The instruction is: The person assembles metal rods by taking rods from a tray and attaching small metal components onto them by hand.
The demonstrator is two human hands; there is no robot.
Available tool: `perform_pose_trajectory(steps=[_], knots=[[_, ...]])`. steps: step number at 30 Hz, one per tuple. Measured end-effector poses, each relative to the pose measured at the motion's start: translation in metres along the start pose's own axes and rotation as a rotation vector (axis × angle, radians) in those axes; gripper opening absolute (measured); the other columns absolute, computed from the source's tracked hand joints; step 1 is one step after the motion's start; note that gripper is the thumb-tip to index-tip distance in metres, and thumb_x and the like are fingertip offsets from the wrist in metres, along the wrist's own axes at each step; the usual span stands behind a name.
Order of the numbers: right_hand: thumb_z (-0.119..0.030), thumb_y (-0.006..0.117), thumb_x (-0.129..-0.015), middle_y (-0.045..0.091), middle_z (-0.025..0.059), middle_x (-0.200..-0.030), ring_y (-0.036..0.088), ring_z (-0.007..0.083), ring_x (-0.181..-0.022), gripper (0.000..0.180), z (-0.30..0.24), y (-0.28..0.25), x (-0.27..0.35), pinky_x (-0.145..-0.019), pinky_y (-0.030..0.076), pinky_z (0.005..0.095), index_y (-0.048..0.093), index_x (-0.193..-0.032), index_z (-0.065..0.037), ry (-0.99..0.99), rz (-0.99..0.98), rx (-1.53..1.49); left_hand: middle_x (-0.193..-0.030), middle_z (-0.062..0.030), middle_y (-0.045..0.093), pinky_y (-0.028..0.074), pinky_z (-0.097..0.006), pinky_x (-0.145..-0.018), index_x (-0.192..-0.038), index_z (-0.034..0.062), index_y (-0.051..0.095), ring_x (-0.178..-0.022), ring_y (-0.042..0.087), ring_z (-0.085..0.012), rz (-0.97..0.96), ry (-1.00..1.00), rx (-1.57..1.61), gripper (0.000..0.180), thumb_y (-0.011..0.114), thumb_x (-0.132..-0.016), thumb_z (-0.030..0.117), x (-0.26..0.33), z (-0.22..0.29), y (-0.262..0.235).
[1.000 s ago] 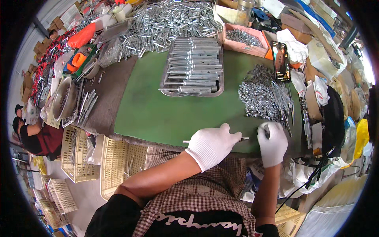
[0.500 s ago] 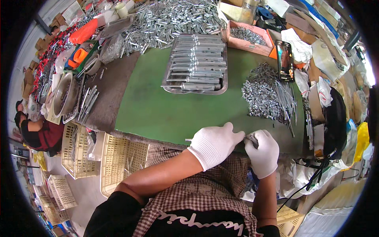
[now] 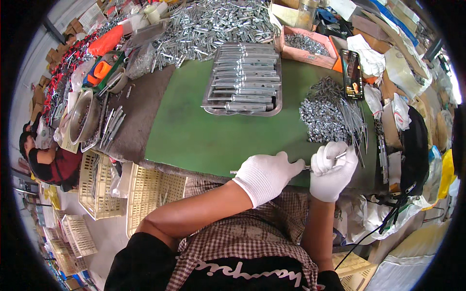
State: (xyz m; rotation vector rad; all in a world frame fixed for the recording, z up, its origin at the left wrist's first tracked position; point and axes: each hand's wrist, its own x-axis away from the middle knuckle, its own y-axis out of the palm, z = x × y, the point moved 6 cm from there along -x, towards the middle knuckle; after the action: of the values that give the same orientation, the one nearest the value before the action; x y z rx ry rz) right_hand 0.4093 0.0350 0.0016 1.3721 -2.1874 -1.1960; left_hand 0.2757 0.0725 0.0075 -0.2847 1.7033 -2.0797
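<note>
Thin metal rod (image 3: 272, 169), judged light, stiff and slippery, pinched endwise by closed left hand (image 3: 266, 175) and right hand (image 3: 332, 170) above green worktop (image 3: 204, 136).

Both hands gloved: left hand (image 3: 266, 174) and right hand (image 3: 332, 170) in white knit cotton gloves, ribbed cuffs ending at the wrists. Forearms bare, no sleeves reaching them. Torso in a black top with white lettering across the chest, brown-and-white checked apron (image 3: 242, 237) over the lap, fabric creased and bunched below the forearms.
</note>
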Motion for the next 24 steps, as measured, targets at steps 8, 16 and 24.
perform_pose_trajectory(steps=[8,16,24], knots=[[-0.009,0.045,-0.091,0.035,-0.0011,-0.056,0.030,0.0078,-0.047,0.027,0.008,0.002,0.005,-0.044,0.019,0.0258,0.046,-0.065,-0.004,-0.304,-0.036,0.586,-0.074,-0.0080,0.057,0.053,-0.037,-0.049,-0.104,0.0095,0.064,-0.056,0.065,-0.0238,0.046,0.028,0.006,0.022,0.057,-0.086,0.018,-0.004,0.004,-0.003],[-0.030,0.039,-0.098,0.028,-0.0015,-0.050,0.022,0.0097,-0.042,0.046,0.010,-0.022,0.003,-0.041,0.016,0.0280,0.037,-0.057,-0.011,-0.107,0.176,0.158,-0.068,-0.0017,0.054,0.051,-0.032,-0.047,-0.079,0.0125,0.056,-0.056,0.064,-0.0173,0.255,0.016,-0.146,0.007,0.059,-0.081,0.018,-0.008,0.015,0.004],[-0.021,0.049,-0.098,0.042,-0.0003,-0.066,0.036,0.0077,-0.052,0.021,0.021,-0.033,0.006,-0.046,0.028,0.0224,0.059,-0.094,-0.004,0.116,0.179,0.285,-0.096,-0.0111,0.067,0.052,-0.043,-0.078,-0.107,0.0090,0.069,-0.089,0.065,-0.0309,0.135,-0.743,-0.089,0.032,0.068,-0.083,0.030,0.237,-0.102,-0.051]])
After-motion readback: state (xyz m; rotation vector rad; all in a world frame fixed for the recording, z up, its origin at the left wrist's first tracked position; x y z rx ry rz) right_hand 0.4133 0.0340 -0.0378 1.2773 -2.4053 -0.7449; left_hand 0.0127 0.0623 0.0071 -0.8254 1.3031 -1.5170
